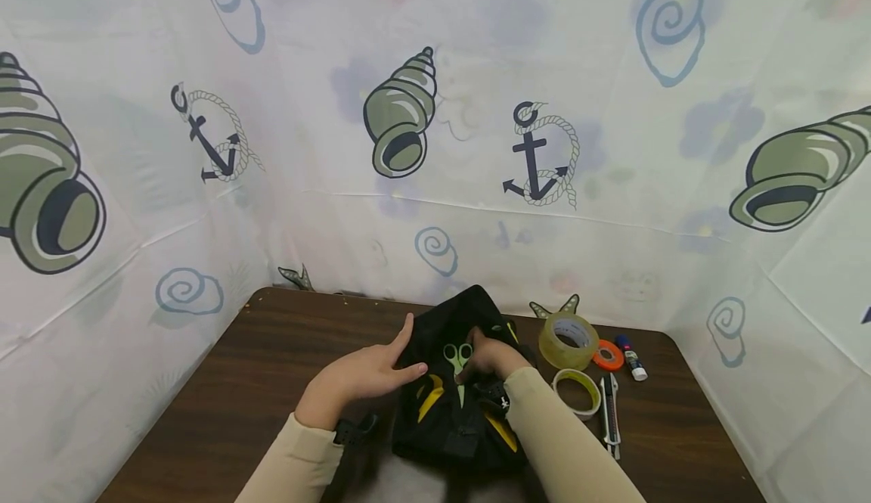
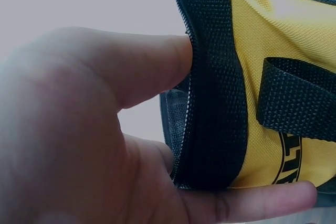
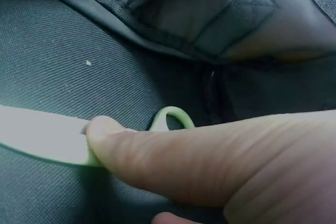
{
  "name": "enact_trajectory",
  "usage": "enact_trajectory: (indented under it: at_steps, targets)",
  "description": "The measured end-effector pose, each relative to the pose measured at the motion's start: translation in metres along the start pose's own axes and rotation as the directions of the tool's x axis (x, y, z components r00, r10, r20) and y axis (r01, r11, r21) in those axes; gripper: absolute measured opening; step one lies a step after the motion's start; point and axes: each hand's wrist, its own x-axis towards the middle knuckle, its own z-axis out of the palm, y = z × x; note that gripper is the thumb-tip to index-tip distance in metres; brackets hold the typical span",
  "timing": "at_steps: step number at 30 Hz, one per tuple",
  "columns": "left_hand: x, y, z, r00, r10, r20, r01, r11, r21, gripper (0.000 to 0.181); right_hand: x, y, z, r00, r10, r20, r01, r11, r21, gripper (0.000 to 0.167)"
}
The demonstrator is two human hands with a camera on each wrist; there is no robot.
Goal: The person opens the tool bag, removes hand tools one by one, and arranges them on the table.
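A black and yellow tool bag (image 1: 435,442) lies on the table with its zipped mouth open. My left hand (image 1: 361,382) holds the bag's left edge; in the left wrist view the fingers (image 2: 152,66) lie at the zipper rim, one stretched along the yellow outer side. Inside the bag mouth, my right hand (image 1: 493,355) pinches a pair of green scissors (image 1: 460,393), handles toward the back. The right wrist view shows the thumb (image 3: 168,156) pressed on the scissors over dark ribbed fabric. Its other fingers are mostly hidden.
Right of the bag lie a wide clear tape roll (image 1: 550,352), a narrower tape roll (image 1: 595,405), an orange tape roll (image 1: 602,363), a glue stick (image 1: 633,359) and a box cutter (image 1: 610,412). A patterned sheet (image 1: 469,147) hangs behind the brown table (image 1: 272,352).
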Motion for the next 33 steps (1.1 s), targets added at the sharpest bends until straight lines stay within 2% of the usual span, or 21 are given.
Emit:
enact_trajectory:
  at_steps: [2,5,8,12,16,22,27,30,33]
  targets:
    - [0.0,0.0,-0.001,1.0,0.001,-0.003,-0.001,1.0,0.002,0.105,-0.001,-0.001,-0.001,1.0,0.002,0.001,-0.002,1.0,-0.01,0.109]
    - [0.0,0.001,-0.001,1.0,0.002,-0.006,-0.002,1.0,0.001,0.105,-0.004,-0.003,-0.001,1.0,-0.004,0.014,0.003,0.999,0.042,0.118]
    - [0.0,0.001,0.0,1.0,0.002,0.003,-0.002,1.0,-0.01,0.105,-0.009,-0.002,0.0,0.999,-0.028,0.043,0.02,0.985,0.174,0.101]
    - [0.0,0.002,0.002,1.0,0.009,0.014,-0.008,1.0,-0.013,0.105,-0.017,-0.004,-0.002,0.993,-0.099,0.061,0.072,0.936,0.344,0.067]
    - [0.001,0.003,0.0,1.0,0.006,-0.001,-0.006,1.0,-0.005,0.105,-0.028,-0.013,-0.014,0.989,-0.144,0.03,0.121,0.909,0.4,0.049]
    - [0.002,0.003,0.001,1.0,0.002,0.0,-0.002,1.0,-0.015,0.105,-0.058,-0.031,-0.039,0.99,-0.143,-0.016,0.137,0.903,0.407,0.042]
    - [0.003,0.002,0.001,1.0,0.005,-0.008,-0.005,1.0,-0.006,0.105,-0.08,-0.035,-0.055,0.974,-0.22,-0.046,0.219,0.877,0.427,0.04]
    - [0.003,0.001,0.002,1.0,0.006,-0.006,-0.006,1.0,-0.005,0.105,-0.091,-0.03,-0.059,0.957,-0.277,-0.084,0.285,0.851,0.442,0.043]
    - [0.003,0.0,0.002,1.0,0.007,-0.009,-0.007,1.0,-0.007,0.106,-0.102,-0.022,-0.062,0.943,-0.313,-0.115,0.327,0.807,0.492,0.045]
